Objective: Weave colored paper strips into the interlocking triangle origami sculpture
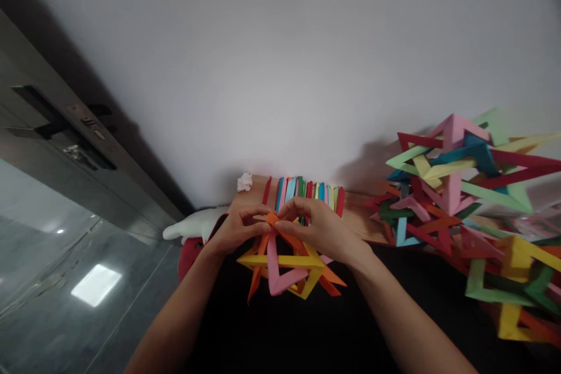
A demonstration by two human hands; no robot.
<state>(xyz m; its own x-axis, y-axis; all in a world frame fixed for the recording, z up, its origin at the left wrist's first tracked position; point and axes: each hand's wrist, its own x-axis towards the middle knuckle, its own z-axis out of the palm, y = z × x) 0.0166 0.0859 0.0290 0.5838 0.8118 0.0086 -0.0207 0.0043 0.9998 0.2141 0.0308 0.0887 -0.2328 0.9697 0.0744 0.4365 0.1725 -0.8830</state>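
Between my hands is a folded-paper star model (280,263) made of orange, yellow and pink strips, with loose orange ends sticking out low on both sides. My left hand (246,225) pinches an orange strip (272,219) at the top of the model. From the other side my right hand (313,222) grips the same orange peak with thumb and fingers. Just beyond the hands, a row of folded paper strips (289,188) in many colours lies on a wooden table (357,210), partly hidden by my right hand.
Several finished multicoloured paper stars (464,169) are piled on the right. A crumpled white paper (244,182) sits at the table's far left corner. A white wall (272,70) rises behind; a grey door (56,123) with a handle is at left. A white plush-like object (195,225) lies beside the table.
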